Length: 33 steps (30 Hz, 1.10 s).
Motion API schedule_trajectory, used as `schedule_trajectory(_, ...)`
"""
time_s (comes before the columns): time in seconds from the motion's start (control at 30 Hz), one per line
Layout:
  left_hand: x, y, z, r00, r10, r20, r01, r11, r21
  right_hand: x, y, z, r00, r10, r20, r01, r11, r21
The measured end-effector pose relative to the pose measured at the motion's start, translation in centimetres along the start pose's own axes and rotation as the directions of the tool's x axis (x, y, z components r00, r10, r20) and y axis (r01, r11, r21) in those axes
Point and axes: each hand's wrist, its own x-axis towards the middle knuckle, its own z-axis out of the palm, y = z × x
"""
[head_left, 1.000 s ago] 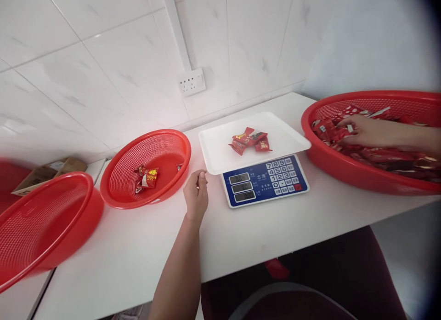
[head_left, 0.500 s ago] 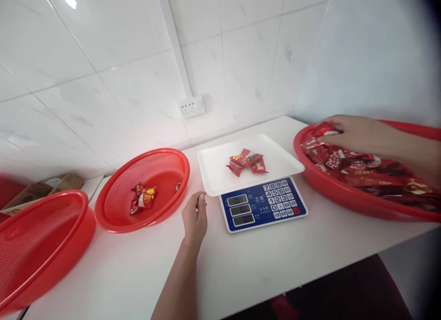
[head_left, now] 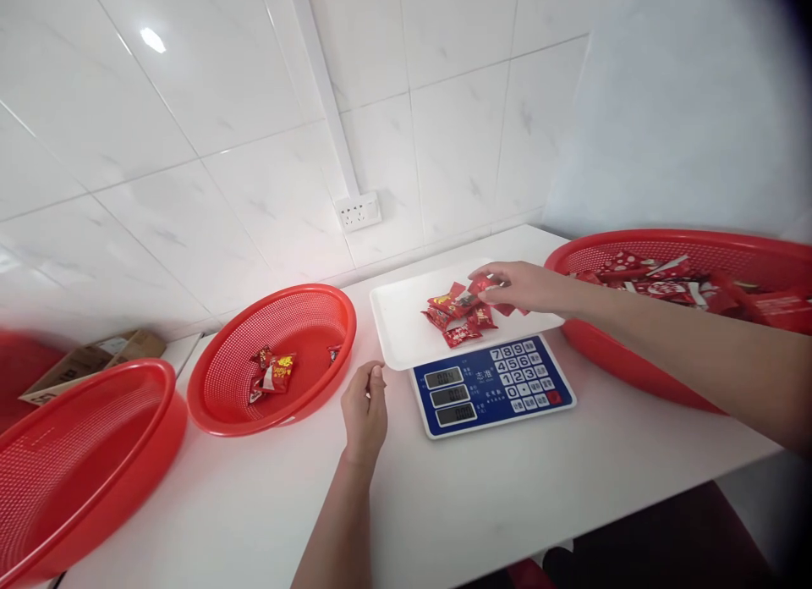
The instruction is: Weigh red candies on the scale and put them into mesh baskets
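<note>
In the head view, the right hand [head_left: 523, 286] is over the white tray [head_left: 398, 335], and its fingers are bent round a red packet [head_left: 480, 284], but I cannot tell if they pinch it or let it go. The pile of sweets [head_left: 454, 305] is on the tray, just beside those fingers, at about 8 o'clock from their tips. The front packet [head_left: 461, 334] is at about 7 o'clock from them, and its long side goes nearly from 9 to 3 o'clock. The left hand [head_left: 365, 411] is farther off, with the pile at its 2 o'clock; its fingers are loosely curled and I see nothing in them. From the tray, the blue scale panel [head_left: 491, 390] is at 6 o'clock, the full red basket [head_left: 628, 371] at 3, and the basket with a few sweets [head_left: 219, 377] at about 9
</note>
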Motion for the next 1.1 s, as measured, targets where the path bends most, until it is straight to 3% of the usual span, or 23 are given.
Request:
schedule_trajectory(0.13, 0.0, 0.0, 0.0, 1.000, 0.007, 0.013, -0.007, 1.000, -0.004, -0.3, 0.5, -0.3, 0.999, 0.023, -0.035, -0.022, 1.000, 0.013)
schedule_trajectory(0.47, 0.0, 0.0, 0.1, 1.000, -0.006, 0.011, 0.006, 1.000, -0.003, 1.4, -1.1, 1.7, 0.996, -0.040, 0.082, 0.036, 0.998, 0.043)
schedule_trajectory(0.6, 0.0, -0.1, 0.0, 1.000, -0.002, 0.002, 0.002, 1.000, 0.001, 1.9, -0.9, 2.1, 0.999, -0.044, 0.000, 0.044, 0.999, 0.032)
schedule_trajectory(1.1, 0.0, -0.1, 0.2, 1.000, -0.001, -0.015, 0.001, 1.000, -0.016, -2.8, 3.4, -2.7, 0.970, 0.179, -0.168, -0.189, 0.981, -0.046)
